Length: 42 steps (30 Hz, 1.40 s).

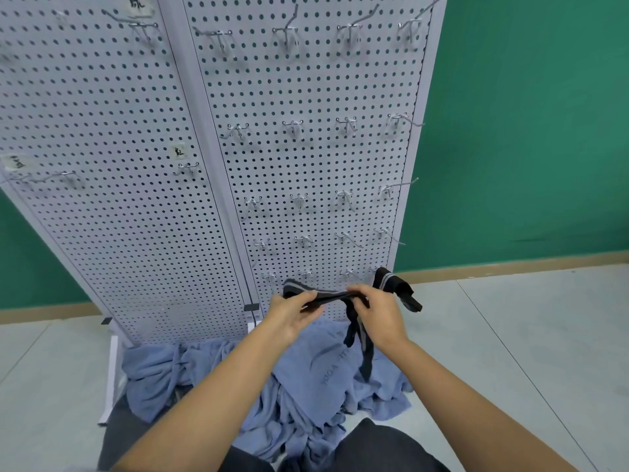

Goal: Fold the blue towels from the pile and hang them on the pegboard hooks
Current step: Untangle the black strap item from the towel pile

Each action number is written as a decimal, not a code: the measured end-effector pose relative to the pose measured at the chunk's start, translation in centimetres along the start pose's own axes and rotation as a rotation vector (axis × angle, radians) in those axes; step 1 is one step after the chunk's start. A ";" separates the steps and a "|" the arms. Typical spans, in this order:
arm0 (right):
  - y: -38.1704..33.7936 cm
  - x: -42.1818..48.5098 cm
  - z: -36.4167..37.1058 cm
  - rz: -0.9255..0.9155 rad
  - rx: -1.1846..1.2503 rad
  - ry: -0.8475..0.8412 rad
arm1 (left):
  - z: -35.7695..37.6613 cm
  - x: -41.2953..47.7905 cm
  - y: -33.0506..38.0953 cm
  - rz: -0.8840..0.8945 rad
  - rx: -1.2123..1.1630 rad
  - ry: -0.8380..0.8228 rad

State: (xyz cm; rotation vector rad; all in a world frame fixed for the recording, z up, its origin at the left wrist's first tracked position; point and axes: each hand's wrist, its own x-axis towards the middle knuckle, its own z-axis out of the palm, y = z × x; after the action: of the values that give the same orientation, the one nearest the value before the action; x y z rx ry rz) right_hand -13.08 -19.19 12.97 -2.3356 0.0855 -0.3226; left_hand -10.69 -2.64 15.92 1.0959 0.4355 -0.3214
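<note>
Blue towels (306, 386): crumpled heap on the floor (510, 335) at the foot of the pegboard (306, 165), between it and the person's knees. None folded, none on the hooks (292, 126).

Left grip (292, 313) and right grip (381, 315) both clenched on a dark striped cloth (332, 296), not a towel, pinched just above the heap.

Orientation: cloth's long axis ran roughly level, left to right, stretched between the two grips, with a loose tail hanging down from the right one. The heap showed no single axis; one towel lay spread with printed letters facing up.

A second dark piece (391, 284) sat by the lowest right hooks; hung there or joined to the held cloth, could not tell.

Risks, as judged: the tail could snag on the low hooks close behind the grips. Towels looked tangled, so pulling one might drag others along. The hooks are thin wire, and a bulky fold could slide off.
</note>
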 end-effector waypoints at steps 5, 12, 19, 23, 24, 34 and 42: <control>0.1 0.4 -1.0 -0.012 -0.104 -0.003 | 0.2 -0.2 -1.4 0.270 0.764 0.057; 0.7 0.9 -1.5 -0.056 -0.158 -0.089 | 2.9 0.7 -4.2 0.440 1.206 -0.084; 2.6 2.9 -3.4 -0.089 -0.149 0.014 | 5.3 2.1 -3.4 0.663 1.347 0.005; 3.2 5.8 -2.9 -0.086 -0.101 0.080 | 7.1 4.1 -2.7 0.725 1.372 0.057; 3.5 6.5 -2.5 -0.076 -0.092 0.078 | 7.5 4.8 -2.7 0.721 1.374 0.072; 8.0 11.0 1.4 -0.051 -0.013 -0.053 | 7.5 11.8 -4.9 0.620 1.442 0.080; 10.0 11.3 2.3 -0.045 -0.062 -0.193 | 5.9 14.3 -6.2 0.560 1.467 -0.031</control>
State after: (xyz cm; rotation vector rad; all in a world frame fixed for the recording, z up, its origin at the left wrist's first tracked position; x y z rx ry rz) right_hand -1.22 -26.45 6.66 -2.4200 -0.0524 -0.1167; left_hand 0.02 -11.10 6.34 2.5576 -0.2579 -0.1141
